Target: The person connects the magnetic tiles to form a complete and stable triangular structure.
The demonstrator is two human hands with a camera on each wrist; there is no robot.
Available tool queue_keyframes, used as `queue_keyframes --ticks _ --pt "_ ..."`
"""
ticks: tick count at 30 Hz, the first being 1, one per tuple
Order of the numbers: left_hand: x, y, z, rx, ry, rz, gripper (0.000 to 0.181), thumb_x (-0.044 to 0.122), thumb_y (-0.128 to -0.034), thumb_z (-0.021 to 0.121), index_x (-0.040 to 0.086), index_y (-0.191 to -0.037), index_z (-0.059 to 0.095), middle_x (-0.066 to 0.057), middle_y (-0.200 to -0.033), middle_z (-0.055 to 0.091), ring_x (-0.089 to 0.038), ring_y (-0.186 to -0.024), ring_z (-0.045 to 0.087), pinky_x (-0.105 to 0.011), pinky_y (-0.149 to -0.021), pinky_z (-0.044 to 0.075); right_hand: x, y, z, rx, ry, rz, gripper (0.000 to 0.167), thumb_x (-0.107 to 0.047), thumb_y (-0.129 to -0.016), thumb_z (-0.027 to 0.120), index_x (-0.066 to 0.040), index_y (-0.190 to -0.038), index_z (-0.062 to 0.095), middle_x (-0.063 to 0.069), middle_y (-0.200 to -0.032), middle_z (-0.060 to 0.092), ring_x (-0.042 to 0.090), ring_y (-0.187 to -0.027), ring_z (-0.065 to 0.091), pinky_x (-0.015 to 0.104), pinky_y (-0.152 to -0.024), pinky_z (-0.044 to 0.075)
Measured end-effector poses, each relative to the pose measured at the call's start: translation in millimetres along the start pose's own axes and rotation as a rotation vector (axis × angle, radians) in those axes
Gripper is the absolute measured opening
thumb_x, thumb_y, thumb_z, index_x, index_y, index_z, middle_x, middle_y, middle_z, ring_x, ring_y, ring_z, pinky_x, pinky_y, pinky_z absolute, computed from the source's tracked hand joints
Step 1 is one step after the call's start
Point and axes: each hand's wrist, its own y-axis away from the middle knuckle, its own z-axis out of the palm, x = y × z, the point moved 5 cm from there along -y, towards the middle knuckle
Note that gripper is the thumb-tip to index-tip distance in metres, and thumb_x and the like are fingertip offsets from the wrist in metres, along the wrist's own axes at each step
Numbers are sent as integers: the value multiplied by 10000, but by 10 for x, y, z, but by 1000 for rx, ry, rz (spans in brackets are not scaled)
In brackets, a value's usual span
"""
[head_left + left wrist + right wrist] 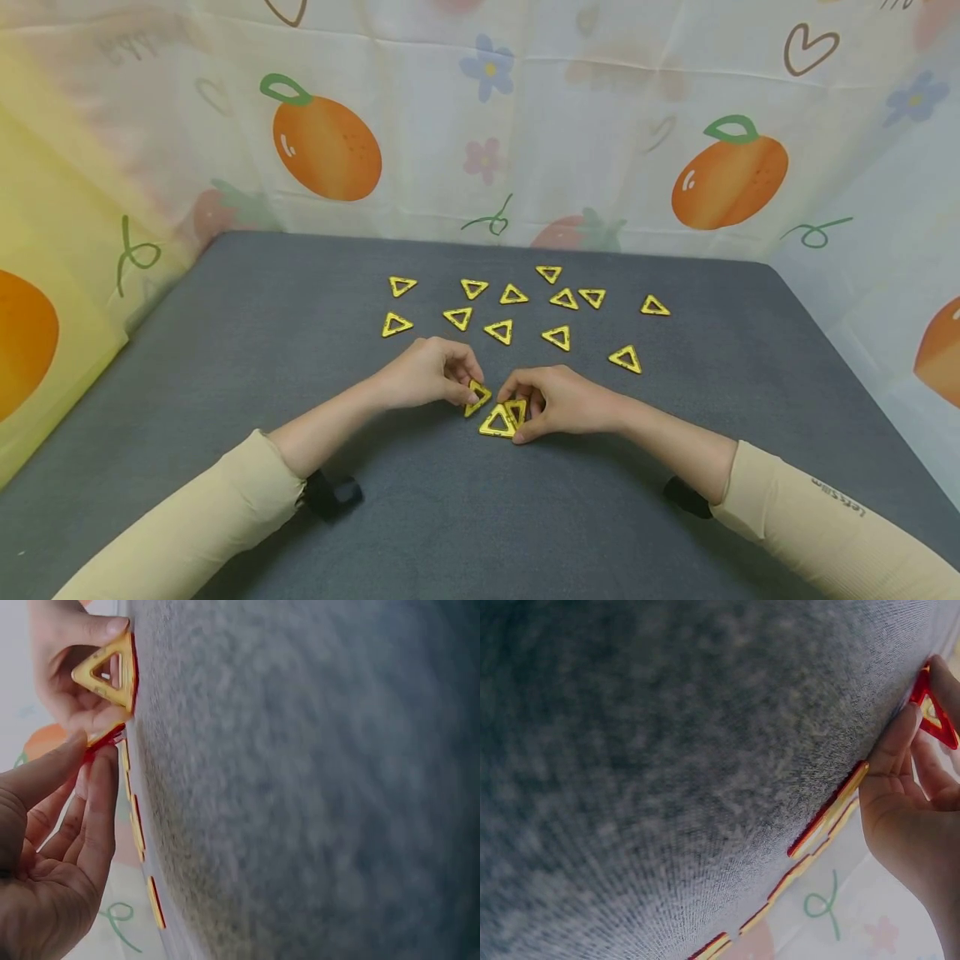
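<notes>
Near the middle of the table, my left hand (pixel 429 372) pinches a yellow triangular magnetic tile (pixel 481 404) between thumb and fingers, tilted up. Just to its right, my right hand (pixel 572 402) grips a pair of similar tiles, thumb at their lower corner. The front tile (pixel 497 433) of that pair faces me; the other tile (pixel 522 408) leans beside it, partly covered by fingers. From the left wrist view, the front tile (pixel 124 691) rises from the tabletop, close to the left hand's tile. A red-edged tile (pixel 948 738) shows at the fingertips in the right wrist view.
Several yellow triangular tiles lie scattered flat beyond the hands, among them one at the right (pixel 634 367) and one at the left (pixel 386 327). They rest on a dark grey table (pixel 225 367). A fruit-printed curtain (pixel 420 108) hangs behind and along the sides.
</notes>
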Motion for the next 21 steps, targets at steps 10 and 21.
queue_keyframes --ticks 10,21 --pt "8 -3 118 -10 0 5 136 103 -846 771 103 -963 702 -40 -803 726 -96 -671 670 -275 -632 559 -3 13 7 -1 -8 11 427 -242 -804 828 -198 -1184 636 -20 -903 639 74 -680 605 225 -602 508" --pt "-9 -7 165 8 -25 5 187 99 -823 792 85 -975 684 -40 -815 717 -71 -681 655 -241 -633 552 -14 11 0 -1 -16 -4 430 -258 -806 825 -164 -1180 635 13 -900 641 74 -677 597 221 -599 505"
